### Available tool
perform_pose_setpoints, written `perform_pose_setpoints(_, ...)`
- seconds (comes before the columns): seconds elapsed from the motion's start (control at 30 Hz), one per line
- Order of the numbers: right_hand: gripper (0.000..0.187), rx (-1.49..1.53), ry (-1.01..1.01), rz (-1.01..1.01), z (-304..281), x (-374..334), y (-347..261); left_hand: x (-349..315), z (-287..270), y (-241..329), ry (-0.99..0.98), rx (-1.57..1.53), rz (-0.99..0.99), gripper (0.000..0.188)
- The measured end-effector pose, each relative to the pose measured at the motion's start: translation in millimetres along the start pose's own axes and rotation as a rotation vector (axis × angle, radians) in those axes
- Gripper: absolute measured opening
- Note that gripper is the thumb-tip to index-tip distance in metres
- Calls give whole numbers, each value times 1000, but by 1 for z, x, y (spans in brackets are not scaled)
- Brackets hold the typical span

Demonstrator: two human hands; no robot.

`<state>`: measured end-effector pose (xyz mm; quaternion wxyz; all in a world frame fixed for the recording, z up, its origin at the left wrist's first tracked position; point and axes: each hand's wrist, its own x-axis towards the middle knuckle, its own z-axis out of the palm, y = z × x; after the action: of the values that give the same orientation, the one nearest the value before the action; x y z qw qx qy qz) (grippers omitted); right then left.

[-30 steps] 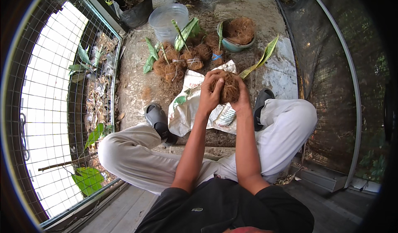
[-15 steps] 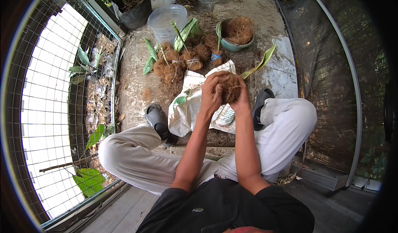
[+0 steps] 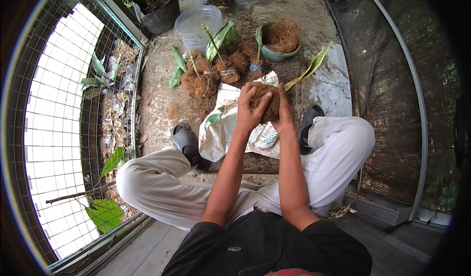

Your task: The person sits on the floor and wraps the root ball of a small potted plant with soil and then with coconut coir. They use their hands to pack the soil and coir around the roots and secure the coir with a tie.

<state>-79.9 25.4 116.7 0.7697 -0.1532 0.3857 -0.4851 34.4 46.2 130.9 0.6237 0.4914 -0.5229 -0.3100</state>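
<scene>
Between both hands I hold a ball of brown coconut fibre [image 3: 268,110] above the white sack [image 3: 216,141]. My left hand [image 3: 249,108] wraps its left side, the thumb laid across the top. Against the right side presses my right hand [image 3: 284,113], its fingers partly hidden behind the ball. A long green leaf with yellowish edges [image 3: 313,69] sticks out to the right from behind my right fingers; its base is hidden. Beyond the sack sit several fibre balls [image 3: 200,85] bound with string, some with leafy cuttings [image 3: 214,45]. One has a blue tie [image 3: 255,67].
A greenish basin [image 3: 279,56] heaped with loose fibre [image 3: 283,34] stands beyond my hands. Left of it is a clear plastic tub [image 3: 185,28]. Potted plants [image 3: 159,16] are at the far left. Wire mesh [image 3: 64,129] borders the left, dark netting [image 3: 387,104] the right.
My hands have turned the fibre ball slightly and shifted it a little left. My left thumb now lies across its top. The leaf's tip has swung slightly up and right.
</scene>
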Motion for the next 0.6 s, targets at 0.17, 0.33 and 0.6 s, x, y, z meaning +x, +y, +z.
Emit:
perform_pose_setpoints(0.17, 42, -104, -132, -106, -6, -2, -2, 2, -2, -2, -11, 61, 79, 14)
perform_pose_setpoints(0.33, 32, -142, -66, -160, 8, -8, -2, -7, -2, -6, 82, -163, -162, 16)
perform_pose_setpoints(0.6, 27, -124, -28, -133, 16, -6, 2, -2, -10, 7, 95, -428, -412, 35)
